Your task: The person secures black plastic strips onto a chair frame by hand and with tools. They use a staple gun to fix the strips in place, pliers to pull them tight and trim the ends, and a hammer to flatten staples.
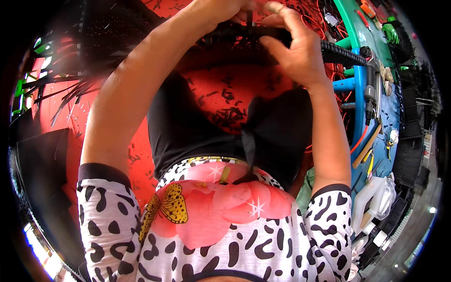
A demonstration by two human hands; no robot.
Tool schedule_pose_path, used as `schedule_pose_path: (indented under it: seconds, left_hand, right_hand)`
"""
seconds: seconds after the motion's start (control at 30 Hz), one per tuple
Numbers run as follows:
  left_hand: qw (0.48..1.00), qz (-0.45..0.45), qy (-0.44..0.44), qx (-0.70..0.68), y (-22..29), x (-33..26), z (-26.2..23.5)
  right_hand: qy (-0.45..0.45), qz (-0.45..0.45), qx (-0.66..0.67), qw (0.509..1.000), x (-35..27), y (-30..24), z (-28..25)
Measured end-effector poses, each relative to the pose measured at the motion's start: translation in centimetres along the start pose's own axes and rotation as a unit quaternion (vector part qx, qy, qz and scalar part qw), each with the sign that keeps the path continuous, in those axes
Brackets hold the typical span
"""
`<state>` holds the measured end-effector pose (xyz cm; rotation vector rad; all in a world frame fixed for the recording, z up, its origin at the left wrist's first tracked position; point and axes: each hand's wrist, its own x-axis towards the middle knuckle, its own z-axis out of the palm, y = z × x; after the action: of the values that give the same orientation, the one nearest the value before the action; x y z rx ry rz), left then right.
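Observation:
A dark black woven piece (235,35) lies across the top of the head view, above my knees. Its right end runs into a ribbed, cord-wrapped black bar (345,52). A short flat black strip (249,18) stands up from it between my hands. My left hand (225,8) is at the upper edge by that strip, its fingers partly cut off and blurred. My right hand (297,44) arches over the woven piece with thumb and fingers spread apart, its fingertips close to the left hand. Nothing shows in its grasp.
Loose black strips (66,94) fan out at the left. Black scraps (228,113) litter the red floor (211,77). At the right, a blue table (383,136) bears a power tool (370,94), a yellow-handled tool (370,162) and a white plastic bag (386,199); a green surface (353,23) adjoins it.

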<state>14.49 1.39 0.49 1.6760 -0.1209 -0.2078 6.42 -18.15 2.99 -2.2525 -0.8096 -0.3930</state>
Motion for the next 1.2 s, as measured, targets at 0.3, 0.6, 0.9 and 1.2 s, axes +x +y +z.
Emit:
schedule_pose_path:
  seconds: [0.3, 0.6, 0.9, 1.2]
  left_hand:
    - [0.997, -0.018, -0.023, -0.072, -1.0, -1.9, 0.7]
    - [0.782, 0.562, 0.199, 0.18, 1.8, -8.4, 2.8]
    - [0.698, 0.663, 0.038, 0.266, -1.7, -12.1, 4.3]
    - [0.77, 0.328, 0.053, 0.544, -2.0, -10.5, 0.5]
  right_hand:
    - [-0.016, 0.088, 0.081, 0.993, 1.1, 0.3, 0.4]
    - [-0.029, 0.041, -0.006, 0.999, 1.1, -0.5, 3.3]
    - [0.155, -0.047, 0.126, 0.979, -2.0, -0.7, 3.9]
    - [0.195, -0.035, 0.226, 0.954, -4.4, -1.8, 5.8]
